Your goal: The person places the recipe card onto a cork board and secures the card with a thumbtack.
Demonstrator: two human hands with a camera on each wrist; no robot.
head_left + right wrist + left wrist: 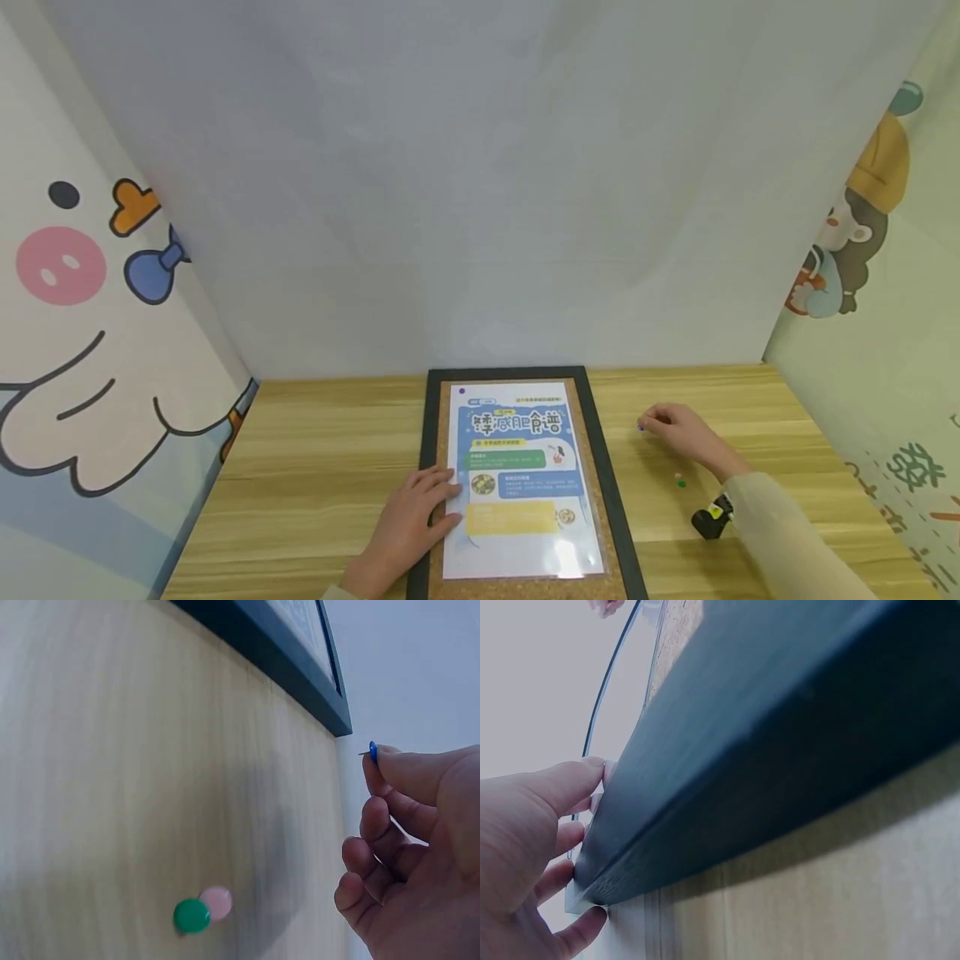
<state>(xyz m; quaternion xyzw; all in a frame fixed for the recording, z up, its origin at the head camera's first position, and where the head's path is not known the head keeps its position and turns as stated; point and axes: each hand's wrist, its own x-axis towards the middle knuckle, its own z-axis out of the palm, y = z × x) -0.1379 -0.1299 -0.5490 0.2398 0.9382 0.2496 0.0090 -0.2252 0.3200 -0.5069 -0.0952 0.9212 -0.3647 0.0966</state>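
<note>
A blue thumbtack (373,752) is pinched between the thumb and forefinger of my right hand (681,432), its metal pin pointing away from the fingertips. That hand hovers over the wooden table, right of a black-framed cork board (612,492). A printed sheet (498,560) with Chinese text and food pictures lies on the cork. One purple thumbtack (462,391) sits at the sheet's top left corner. My left hand (408,521) rests across the board's left frame, its fingertips touching the sheet's left edge.
A green thumbtack (192,916) and a pink thumbtack (217,901) lie touching on the table (322,467), below my right hand. A small black device (708,521) sits at the right wrist. Behind the table rises a pale wall (480,183), with cartoon-printed panels either side.
</note>
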